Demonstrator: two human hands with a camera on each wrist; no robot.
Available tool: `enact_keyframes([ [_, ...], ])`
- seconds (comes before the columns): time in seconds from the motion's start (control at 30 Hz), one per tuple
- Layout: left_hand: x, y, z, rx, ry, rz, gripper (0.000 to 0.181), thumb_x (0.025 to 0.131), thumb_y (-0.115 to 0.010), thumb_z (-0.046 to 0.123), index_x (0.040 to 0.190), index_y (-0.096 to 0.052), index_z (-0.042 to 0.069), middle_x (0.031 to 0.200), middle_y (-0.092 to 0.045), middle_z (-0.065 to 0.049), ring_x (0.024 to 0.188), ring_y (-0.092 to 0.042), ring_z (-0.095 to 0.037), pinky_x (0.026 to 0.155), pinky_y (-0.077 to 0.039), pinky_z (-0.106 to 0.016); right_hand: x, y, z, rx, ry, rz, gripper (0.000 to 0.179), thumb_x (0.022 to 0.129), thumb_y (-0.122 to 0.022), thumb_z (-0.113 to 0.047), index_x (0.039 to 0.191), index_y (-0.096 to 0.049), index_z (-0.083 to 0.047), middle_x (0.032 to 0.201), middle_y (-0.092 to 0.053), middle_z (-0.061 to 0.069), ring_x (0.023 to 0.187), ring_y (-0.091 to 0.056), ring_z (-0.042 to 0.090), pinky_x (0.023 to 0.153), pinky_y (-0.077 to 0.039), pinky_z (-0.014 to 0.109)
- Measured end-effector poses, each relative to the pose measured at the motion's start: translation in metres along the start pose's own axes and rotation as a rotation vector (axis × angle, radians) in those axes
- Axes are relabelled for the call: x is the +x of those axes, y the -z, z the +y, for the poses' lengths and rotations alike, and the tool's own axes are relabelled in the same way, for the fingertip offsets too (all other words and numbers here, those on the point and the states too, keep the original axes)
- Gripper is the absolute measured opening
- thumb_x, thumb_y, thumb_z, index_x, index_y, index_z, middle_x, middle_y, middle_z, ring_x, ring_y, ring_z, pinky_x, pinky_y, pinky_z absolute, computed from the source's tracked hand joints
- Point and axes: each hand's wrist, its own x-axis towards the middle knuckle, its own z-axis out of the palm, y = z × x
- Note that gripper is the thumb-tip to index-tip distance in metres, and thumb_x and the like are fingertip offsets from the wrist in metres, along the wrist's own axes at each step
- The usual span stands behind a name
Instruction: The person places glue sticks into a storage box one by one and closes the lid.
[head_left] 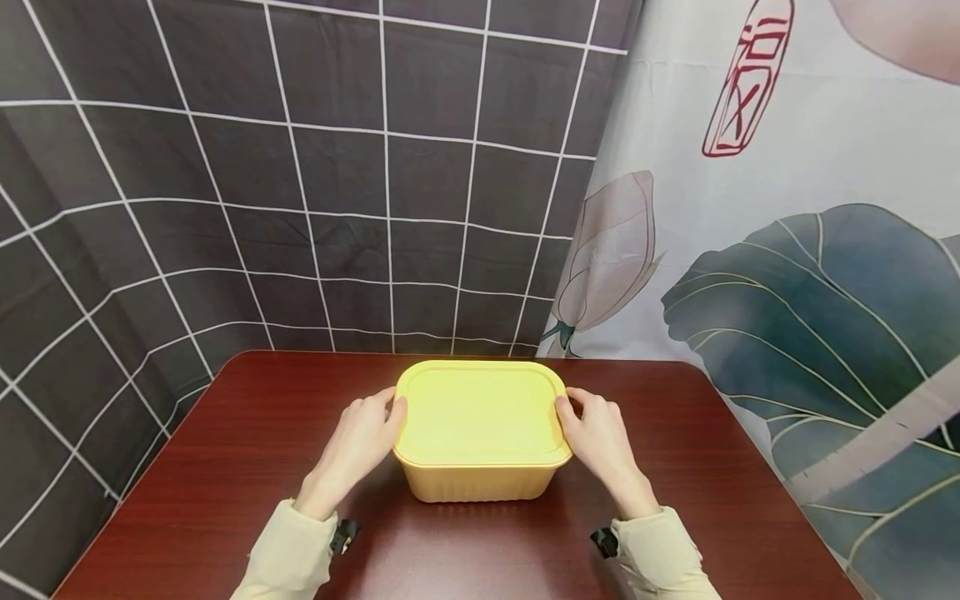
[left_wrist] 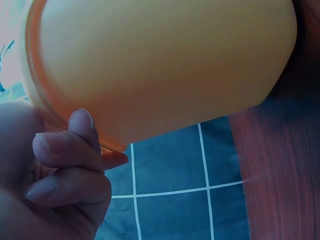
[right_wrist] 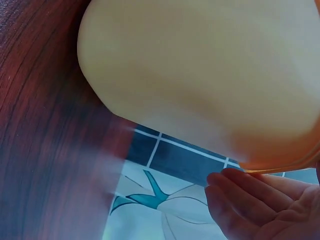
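A yellow plastic box (head_left: 480, 483) with rounded corners stands on the table, its flat yellow lid (head_left: 480, 412) on top. My left hand (head_left: 365, 429) grips the lid's left edge, thumb over the top and fingers under the rim. At the opposite edge my right hand (head_left: 596, 429) holds the lid the same way. The left wrist view shows curled fingers (left_wrist: 75, 165) just below the rim, beside the box's smooth side wall (left_wrist: 165, 65). In the right wrist view, fingertips (right_wrist: 225, 187) lie under the rim near a far corner of the box.
The dark red wooden table (head_left: 262, 467) has rounded back corners. Behind it and to the left hangs a dark cloth (head_left: 427, 175) with a white grid. A pale curtain (head_left: 675, 100) printed with lotus leaves and a red seal hangs at the right.
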Motion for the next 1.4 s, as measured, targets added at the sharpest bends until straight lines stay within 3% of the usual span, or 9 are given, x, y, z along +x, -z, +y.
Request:
enact_keyframes([
  [0.33, -0.004, -0.001, -0.004, -0.053, 0.023, 0.0, 0.029, 0.101, -0.048, 0.024, 0.114, -0.066, 0.007, 0.068, -0.061, 0.002, 0.064, -0.055, -0.015, 0.063, -0.047, -0.033, -0.001, 0.0, -0.001, 0.027, 0.001, -0.023, 0.038, 0.099, -0.054, -0.027, 0.125, -0.064, -0.001, 0.115, -0.067, 0.017, 0.101, -0.063, 0.031, 0.086, -0.051, 0.049],
  [0.5, -0.005, -0.001, -0.007, -0.067, 0.025, 0.003, 0.034, 0.1, -0.05, 0.024, 0.123, -0.063, 0.001, 0.072, -0.065, 0.0, 0.065, -0.058, -0.014, 0.065, -0.048, -0.034, -0.001, 0.001, -0.001, 0.04, 0.003, -0.052, 0.039, 0.099, -0.054, -0.027, 0.127, -0.062, 0.0, 0.118, -0.066, 0.018, 0.105, -0.063, 0.031, 0.088, -0.05, 0.05],
  [0.67, -0.006, 0.0, -0.009, -0.095, 0.039, -0.011, 0.038, 0.101, -0.05, 0.026, 0.127, -0.061, 0.0, 0.066, -0.061, 0.0, 0.056, -0.055, -0.013, 0.056, -0.046, -0.032, 0.0, 0.001, 0.002, 0.049, 0.0, -0.063, 0.04, 0.099, -0.055, -0.028, 0.127, -0.062, -0.001, 0.119, -0.066, 0.017, 0.106, -0.063, 0.03, 0.089, -0.05, 0.05],
  [0.87, -0.005, -0.001, -0.009, -0.13, 0.049, -0.013, 0.039, 0.101, -0.051, 0.028, 0.127, -0.061, 0.001, 0.069, -0.064, -0.001, 0.055, -0.055, -0.013, 0.056, -0.047, -0.031, 0.002, 0.0, 0.005, 0.066, -0.009, -0.075, 0.039, 0.099, -0.055, -0.028, 0.127, -0.063, -0.001, 0.119, -0.066, 0.017, 0.105, -0.063, 0.029, 0.089, -0.05, 0.049],
  [1.23, -0.008, -0.002, -0.012, -0.188, 0.114, -0.063, 0.043, 0.102, -0.051, 0.034, 0.133, -0.056, 0.005, 0.063, -0.058, -0.002, 0.05, -0.06, -0.025, 0.047, -0.047, -0.032, -0.001, 0.001, 0.009, 0.075, -0.032, -0.104, 0.042, 0.1, -0.053, -0.034, 0.128, -0.062, -0.003, 0.119, -0.066, 0.014, 0.105, -0.063, 0.028, 0.09, -0.05, 0.048],
  [1.33, -0.009, -0.002, -0.014, -0.159, 0.101, -0.06, 0.048, 0.102, -0.049, 0.04, 0.135, -0.054, 0.006, 0.067, -0.06, -0.002, 0.051, -0.06, -0.021, 0.053, -0.048, -0.034, -0.002, 0.002, 0.011, 0.08, -0.021, -0.106, 0.043, 0.1, -0.053, -0.035, 0.128, -0.062, -0.003, 0.12, -0.066, 0.014, 0.109, -0.062, 0.029, 0.092, -0.049, 0.049],
  [1.4, -0.01, -0.002, -0.016, -0.105, 0.079, -0.037, 0.051, 0.102, -0.048, 0.044, 0.135, -0.054, 0.006, 0.076, -0.064, -0.004, 0.061, -0.063, -0.018, 0.062, -0.051, -0.037, -0.003, 0.004, 0.013, 0.081, -0.008, -0.102, 0.044, 0.101, -0.052, -0.037, 0.128, -0.062, -0.003, 0.12, -0.066, 0.015, 0.11, -0.061, 0.029, 0.093, -0.048, 0.049],
])
